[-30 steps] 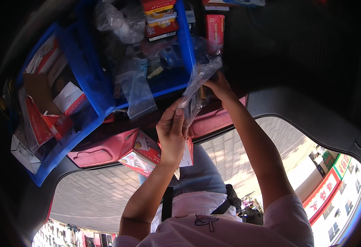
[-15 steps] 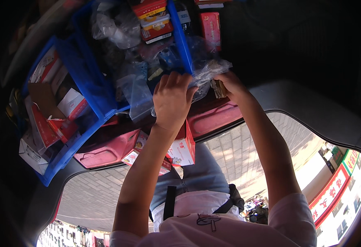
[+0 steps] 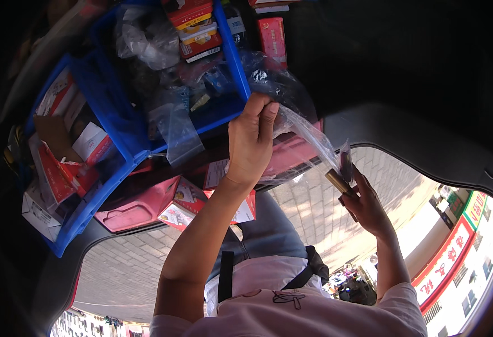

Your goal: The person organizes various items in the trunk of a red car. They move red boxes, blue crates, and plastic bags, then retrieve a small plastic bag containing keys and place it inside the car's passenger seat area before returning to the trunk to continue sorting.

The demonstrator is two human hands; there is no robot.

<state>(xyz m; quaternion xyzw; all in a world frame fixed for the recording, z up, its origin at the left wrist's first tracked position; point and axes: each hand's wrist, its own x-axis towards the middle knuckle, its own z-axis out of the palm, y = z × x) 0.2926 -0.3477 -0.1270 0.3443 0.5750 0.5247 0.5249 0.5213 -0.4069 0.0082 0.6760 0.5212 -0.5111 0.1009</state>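
Note:
My left hand pinches the edge of a clear plastic bag at the front right corner of a blue bin. The bag stretches from there towards my right hand, which is over the paved ground at the right. Closed in the fingers of my right hand is a short brass-coloured metal piece; its exact kind cannot be made out. A thin dark piece in clear wrapping stands up beside it. Whether the bag's end is also gripped there is unclear.
Inside the bin lie crumpled clear bags and stacked red and yellow boxes. Another blue bin at the left holds red and white cartons. A red box lies behind. Cartons rest at the vehicle's red sill.
My right hand has moved right and towards me with the brass-coloured piece, out past the sill. The plastic bag is drawn out long. My left hand has shifted slightly right and now pinches the bag.

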